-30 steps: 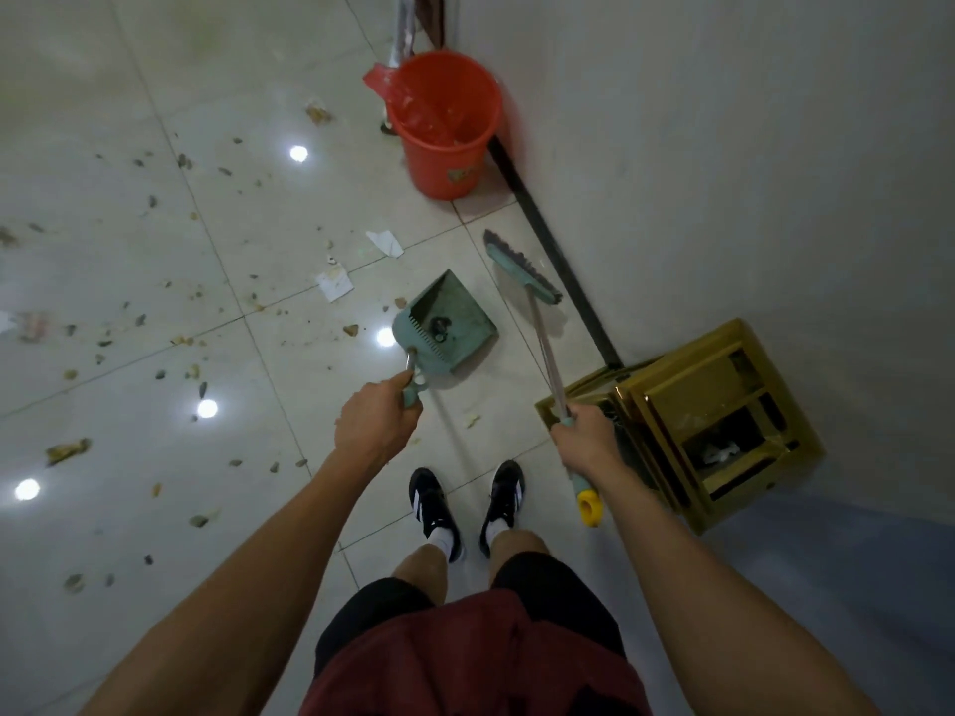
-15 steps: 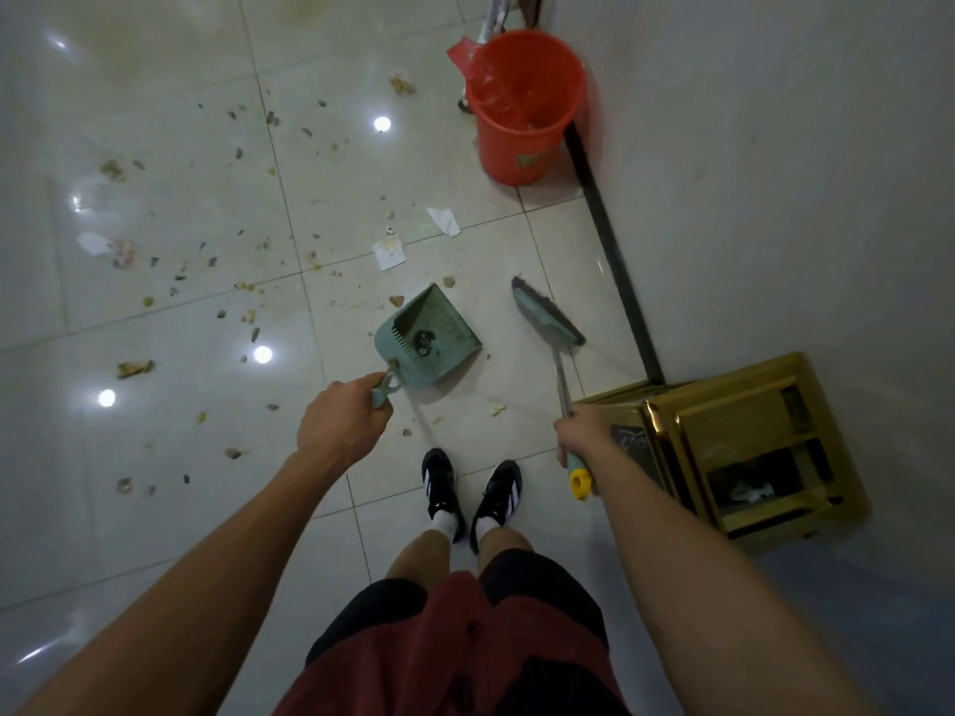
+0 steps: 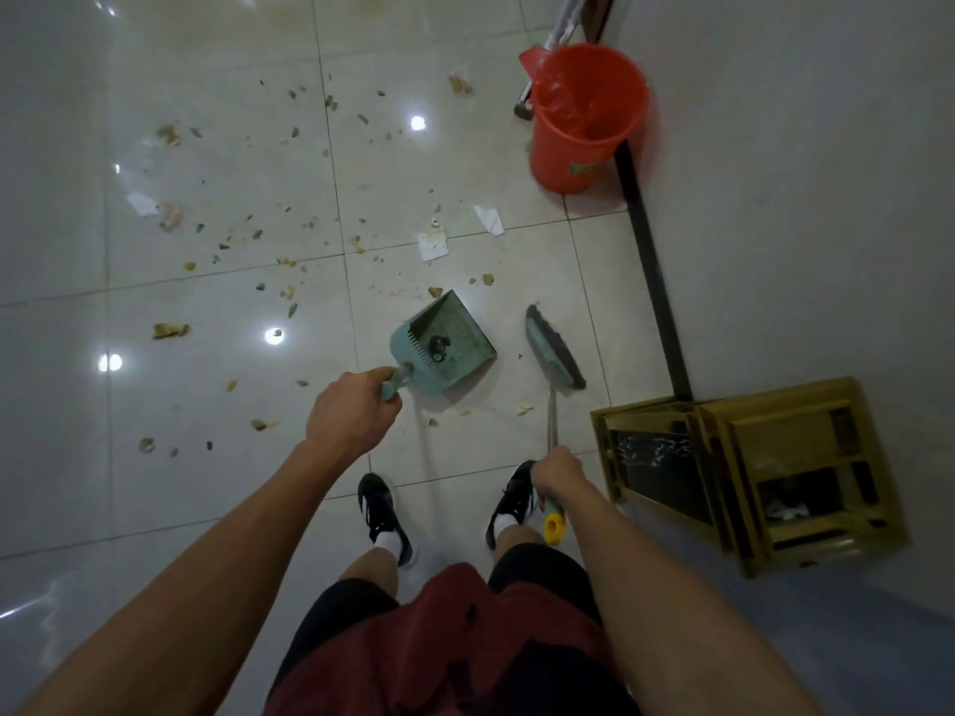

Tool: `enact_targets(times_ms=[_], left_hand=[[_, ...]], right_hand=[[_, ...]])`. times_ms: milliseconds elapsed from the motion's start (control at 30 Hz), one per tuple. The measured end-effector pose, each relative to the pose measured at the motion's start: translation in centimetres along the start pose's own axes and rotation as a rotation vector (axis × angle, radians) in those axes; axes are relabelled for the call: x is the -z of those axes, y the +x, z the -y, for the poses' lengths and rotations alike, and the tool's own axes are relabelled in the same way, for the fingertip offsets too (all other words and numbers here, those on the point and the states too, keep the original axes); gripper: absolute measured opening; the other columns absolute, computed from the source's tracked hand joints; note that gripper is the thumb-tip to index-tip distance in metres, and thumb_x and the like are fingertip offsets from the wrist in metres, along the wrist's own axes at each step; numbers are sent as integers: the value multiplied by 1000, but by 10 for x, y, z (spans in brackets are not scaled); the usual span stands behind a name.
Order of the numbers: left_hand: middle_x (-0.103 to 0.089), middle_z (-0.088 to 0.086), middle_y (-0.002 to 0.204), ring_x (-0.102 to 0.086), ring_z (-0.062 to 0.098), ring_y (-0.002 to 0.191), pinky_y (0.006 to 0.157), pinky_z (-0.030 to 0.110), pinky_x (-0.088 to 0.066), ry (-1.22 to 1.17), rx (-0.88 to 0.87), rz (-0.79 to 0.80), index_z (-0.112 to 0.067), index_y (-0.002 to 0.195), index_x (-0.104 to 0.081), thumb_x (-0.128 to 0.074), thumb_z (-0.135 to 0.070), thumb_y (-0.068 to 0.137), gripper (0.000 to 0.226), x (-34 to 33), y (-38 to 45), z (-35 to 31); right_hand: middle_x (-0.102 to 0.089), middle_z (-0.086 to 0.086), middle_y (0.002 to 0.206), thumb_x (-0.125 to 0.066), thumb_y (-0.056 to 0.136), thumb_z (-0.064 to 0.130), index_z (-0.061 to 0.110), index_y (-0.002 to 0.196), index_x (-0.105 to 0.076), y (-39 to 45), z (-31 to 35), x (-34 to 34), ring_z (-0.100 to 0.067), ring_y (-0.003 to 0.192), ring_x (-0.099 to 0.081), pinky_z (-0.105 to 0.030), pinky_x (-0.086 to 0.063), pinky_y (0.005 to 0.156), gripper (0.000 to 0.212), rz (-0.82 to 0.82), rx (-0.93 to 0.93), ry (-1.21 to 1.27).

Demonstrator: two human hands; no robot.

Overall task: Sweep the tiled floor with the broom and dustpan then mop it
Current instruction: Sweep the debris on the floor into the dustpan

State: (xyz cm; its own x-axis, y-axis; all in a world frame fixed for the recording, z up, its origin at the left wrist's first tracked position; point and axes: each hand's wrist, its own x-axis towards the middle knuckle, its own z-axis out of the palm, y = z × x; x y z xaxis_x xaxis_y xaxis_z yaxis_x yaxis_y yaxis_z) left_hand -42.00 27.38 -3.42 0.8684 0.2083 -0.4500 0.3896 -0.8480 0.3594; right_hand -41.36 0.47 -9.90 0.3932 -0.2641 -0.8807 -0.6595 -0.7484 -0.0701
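Stepping back with dustpan and broom, ready to sweep

The left hand (image 3: 353, 417) grips the dustpan (image 3: 443, 348) handle and the right hand (image 3: 559, 472) grips the broom (image 3: 554, 347). Both tools sit just ahead of the hands, now farther from the red bucket (image 3: 586, 116). Crumbs (image 3: 248, 235) still wait beyond the left hand.

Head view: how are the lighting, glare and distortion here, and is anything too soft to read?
Head view: dim indoor light; bright ceiling-lamp reflections dot the glossy floor; wide-angle bending shows in the dark baseboard strip and the grout lines; the dustpan and broom read clearly, as do the left hand and right hand; the small debris is soft, and the gold stand interior is murky.
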Motion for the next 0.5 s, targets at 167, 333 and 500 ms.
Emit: enact_targets(times_ms=[167,333,500], left_hand=[[-66,0,76,-62,19,65,65,36,-60,-27,-6,15,-25,123,-68,-56,-28,98,29,26,-5,64],[-65,0,71,-61,19,61,63,37,-60,-30,-17,4,-23,118,-70,-55,-28,98,26,52,-14,130],[-66,0,79,-62,21,65,60,32,-56,-9,6,1,-22,120,-71,-56,-27,96,29,75,-12,172]], right_hand=[[-62,-19,126,-54,94,9,-2,125,-61,-22,40,-63,-28,107,-63,-25,-51,72,34,135,68,-31],[-66,-22,116,-61,85,4,-7,118,-58,-40,86,-127,-36,106,-65,-36,-57,83,35,102,37,55],[-69,-29,98,-55,81,-1,-10,111,-59,-60,116,-161,-41,88,-70,-47,-61,73,32,113,62,153]])
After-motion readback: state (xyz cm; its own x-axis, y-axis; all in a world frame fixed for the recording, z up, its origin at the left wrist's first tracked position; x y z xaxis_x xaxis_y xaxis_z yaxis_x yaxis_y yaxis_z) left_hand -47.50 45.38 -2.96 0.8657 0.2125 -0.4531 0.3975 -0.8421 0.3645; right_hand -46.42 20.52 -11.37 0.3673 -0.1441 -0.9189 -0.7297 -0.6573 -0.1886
